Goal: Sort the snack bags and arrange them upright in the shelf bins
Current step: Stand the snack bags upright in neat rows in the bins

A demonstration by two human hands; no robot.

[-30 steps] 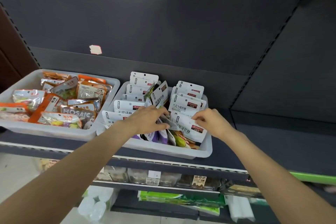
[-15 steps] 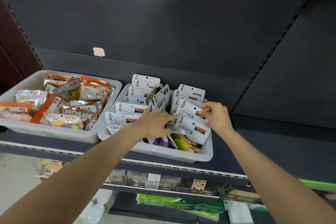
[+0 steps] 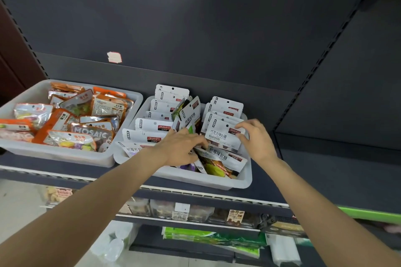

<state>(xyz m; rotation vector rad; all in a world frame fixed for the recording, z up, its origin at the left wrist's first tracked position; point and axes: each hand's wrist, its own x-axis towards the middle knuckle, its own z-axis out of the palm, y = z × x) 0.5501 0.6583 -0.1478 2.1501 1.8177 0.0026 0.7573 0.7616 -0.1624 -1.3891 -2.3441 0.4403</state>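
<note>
A white plastic bin [image 3: 230, 182] on the dark shelf holds several white snack bags, most standing upright in two rows. My right hand [image 3: 255, 138] pinches the top right corner of a white bag with brown print [image 3: 219, 136], which stands upright in the right row. My left hand [image 3: 181, 148] reaches into the middle of the bin, its fingers lying on the bags there; its fingertips are hidden among them. In front, another white bag [image 3: 223, 158] lies flat over colourful ones.
A second white bin [image 3: 54, 154] at the left holds several orange and clear snack bags in a loose pile. The dark shelf [image 3: 325, 171] continues to the right of the bins. Lower shelves carry boxed and green packaged goods [image 3: 208, 236].
My right hand has raised the brown-print bag from leaning to upright in the right row. My left hand has slid a little further right among the middle bags.
</note>
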